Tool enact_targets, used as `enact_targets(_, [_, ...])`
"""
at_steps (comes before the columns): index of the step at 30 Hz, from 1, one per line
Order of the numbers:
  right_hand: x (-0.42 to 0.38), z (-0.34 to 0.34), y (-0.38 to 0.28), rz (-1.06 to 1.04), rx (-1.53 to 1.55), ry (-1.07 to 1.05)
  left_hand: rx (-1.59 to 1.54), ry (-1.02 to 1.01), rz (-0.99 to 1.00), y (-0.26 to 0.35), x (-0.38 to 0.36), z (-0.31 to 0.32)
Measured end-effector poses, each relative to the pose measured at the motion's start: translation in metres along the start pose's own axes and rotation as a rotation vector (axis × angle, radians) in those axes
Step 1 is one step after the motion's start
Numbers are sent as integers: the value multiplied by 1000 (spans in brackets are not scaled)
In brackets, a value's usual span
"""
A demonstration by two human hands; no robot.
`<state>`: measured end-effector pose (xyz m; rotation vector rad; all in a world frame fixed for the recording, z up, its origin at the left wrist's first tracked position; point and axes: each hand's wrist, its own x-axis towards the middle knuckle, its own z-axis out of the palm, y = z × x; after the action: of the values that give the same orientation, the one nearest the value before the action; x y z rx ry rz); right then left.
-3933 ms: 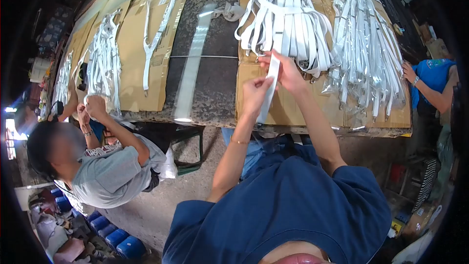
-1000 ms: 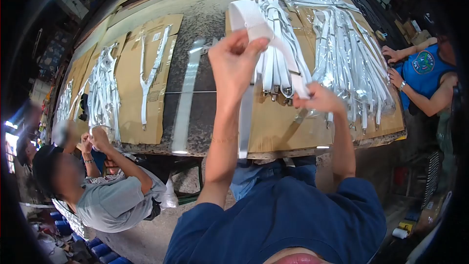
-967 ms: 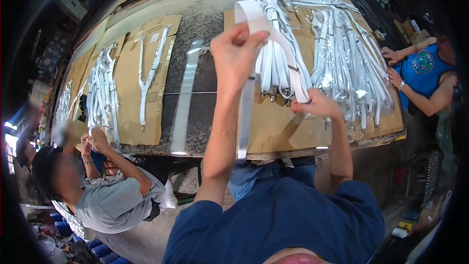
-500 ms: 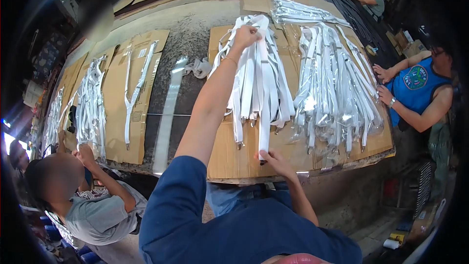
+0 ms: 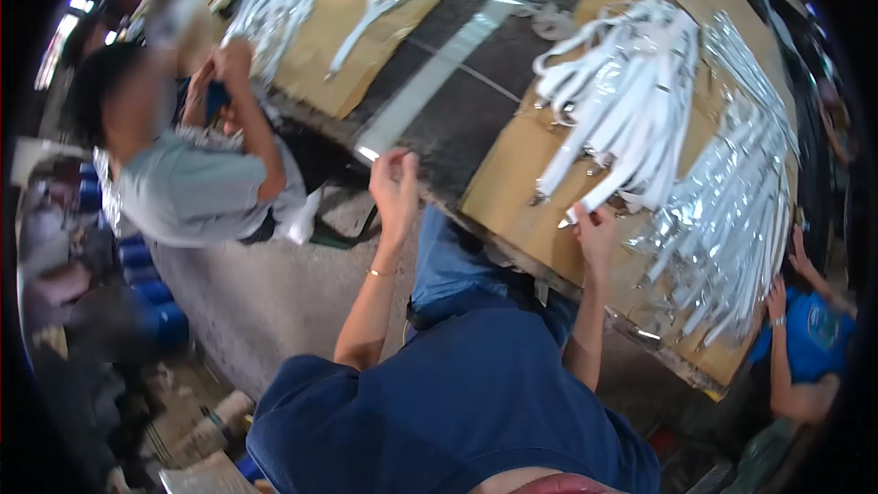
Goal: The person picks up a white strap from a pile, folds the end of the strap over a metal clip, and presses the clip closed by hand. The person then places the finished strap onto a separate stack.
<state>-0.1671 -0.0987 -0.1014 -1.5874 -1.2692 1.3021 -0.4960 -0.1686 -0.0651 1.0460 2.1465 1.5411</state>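
My right hand [image 5: 596, 230] pinches the lower end of a white strap [image 5: 615, 185] at the front of a pile of white straps [image 5: 645, 82] with metal clips. This pile lies on brown cardboard [image 5: 512, 187] on the table. My left hand [image 5: 393, 187] is raised by the table's front edge with its fingers loosely bent and nothing visible in it. Just beside its fingertips is the near end of a long, clear plastic strip [image 5: 439, 78], which lies on the dark table top.
Plastic-wrapped straps [image 5: 732, 220] lie to the right. A Y-shaped strap [image 5: 373, 9] lies on cardboard at the upper left, beside another strap pile [image 5: 288, 5]. One person in grey [image 5: 192, 187] sits at left; another in blue [image 5: 809, 334] is at right.
The view has swung to the left and tilted. My left hand has left the top of the strap pile and come down to the left. My right hand still holds the strap's lower end.
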Motion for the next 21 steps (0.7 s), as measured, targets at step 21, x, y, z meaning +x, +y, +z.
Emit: enact_targets(21, [2,5,5,-101,-55,6,-1018,332,-601,-186,46,-53])
